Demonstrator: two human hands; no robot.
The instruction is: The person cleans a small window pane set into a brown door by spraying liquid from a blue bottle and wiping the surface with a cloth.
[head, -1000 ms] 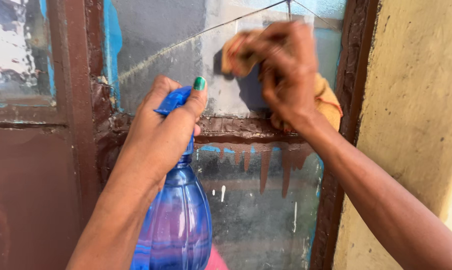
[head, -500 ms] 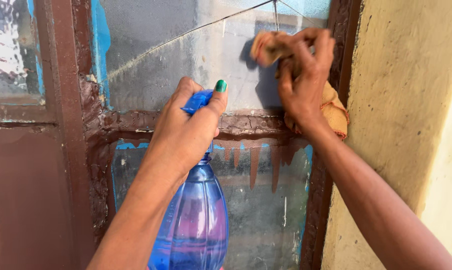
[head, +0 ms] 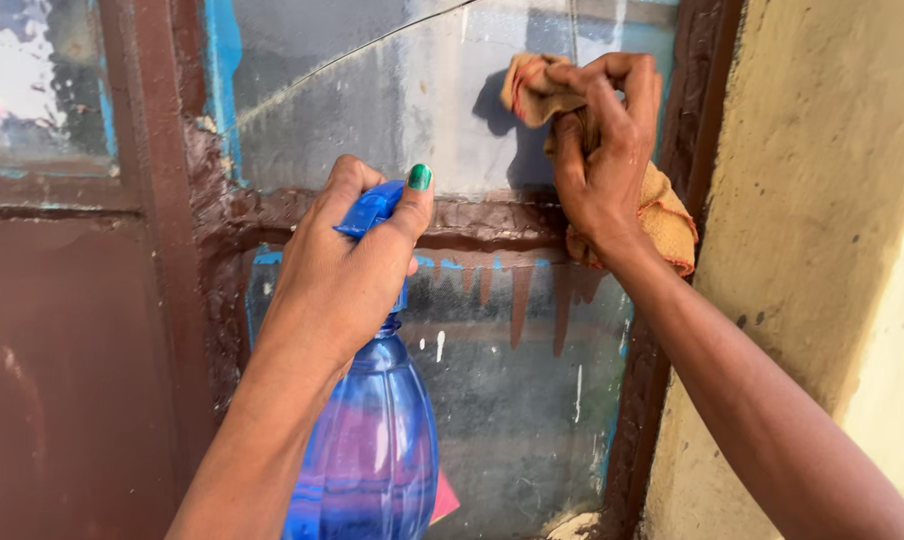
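My left hand (head: 347, 270) grips the blue trigger head of a clear blue spray bottle (head: 372, 450), held upright in front of the window, thumb with green nail on top. My right hand (head: 607, 150) presses a crumpled orange-tan cloth (head: 662, 215) against the upper glass pane (head: 372, 100) near its right edge. The pane is smeared and has a long crack running across it. Part of the cloth hangs below my wrist.
A brown-painted window frame (head: 472, 220) with a horizontal bar splits the glass into upper and lower panes (head: 532, 400), with blue paint streaks at the edges. A rough yellow wall (head: 822, 200) stands at right; a brown panel (head: 62, 370) at left.
The view has shifted so both hands sit further right in frame. My right hand with the cloth has stayed at the upper pane's right edge; the bottle has stayed upright.
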